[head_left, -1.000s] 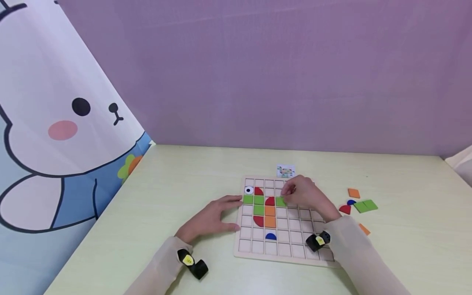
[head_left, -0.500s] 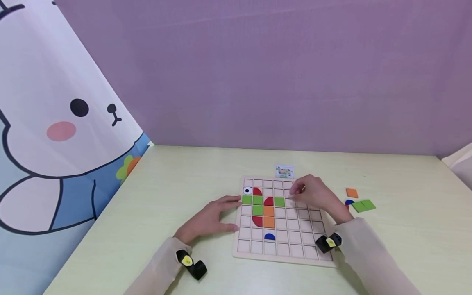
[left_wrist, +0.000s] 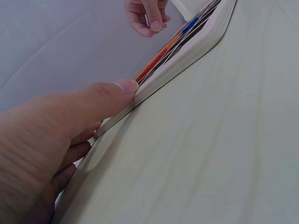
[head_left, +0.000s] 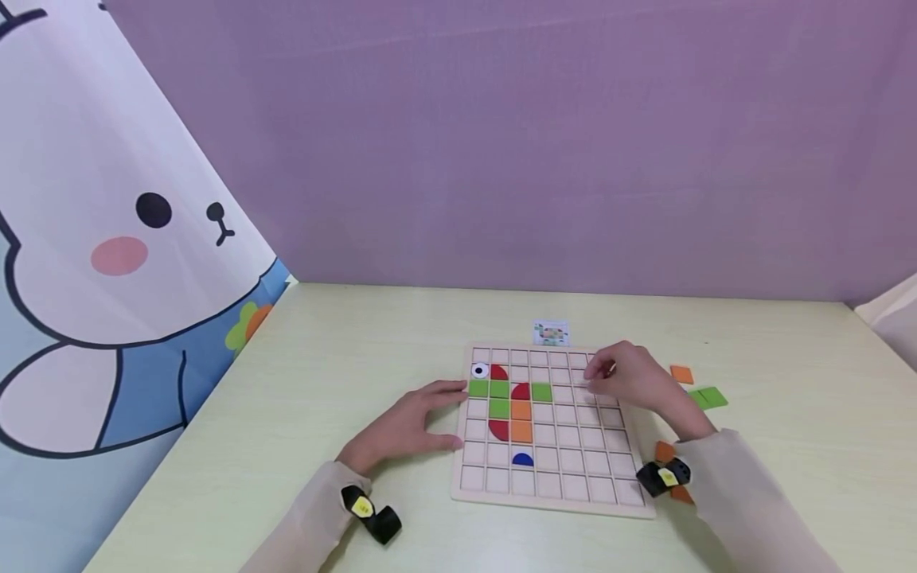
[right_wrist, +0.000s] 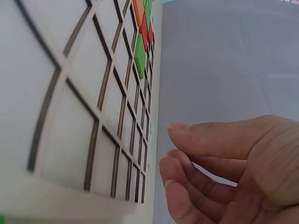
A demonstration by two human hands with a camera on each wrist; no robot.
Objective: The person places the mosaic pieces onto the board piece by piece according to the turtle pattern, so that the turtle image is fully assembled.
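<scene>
A pale wooden grid board [head_left: 553, 505] lies on the table with coloured tiles in its cells: a white-and-black eye tile [head_left: 480, 371], several green squares [head_left: 541, 392], orange squares [head_left: 521, 431], red quarter-round tiles [head_left: 499, 430] and a blue half-round [head_left: 523, 459]. My left hand [head_left: 404, 424] touches the board's left edge, thumb and fingers spread along it. Above the board's right side hovers my right hand [head_left: 634, 378], holding nothing. Its fingers are loosely bent, and the right wrist view shows a small gap between thumb [right_wrist: 215, 137] and forefinger.
A small printed pattern card [head_left: 551, 333] lies behind the board. To its right are loose orange tiles [head_left: 681, 374] and green tiles [head_left: 709, 397], partly covered by the right arm. A purple cloth [head_left: 544, 151] hangs behind the table.
The right hand has left the green square at the board's middle and moved right, uncovering that tile and more cells. My left hand keeps its place at the edge.
</scene>
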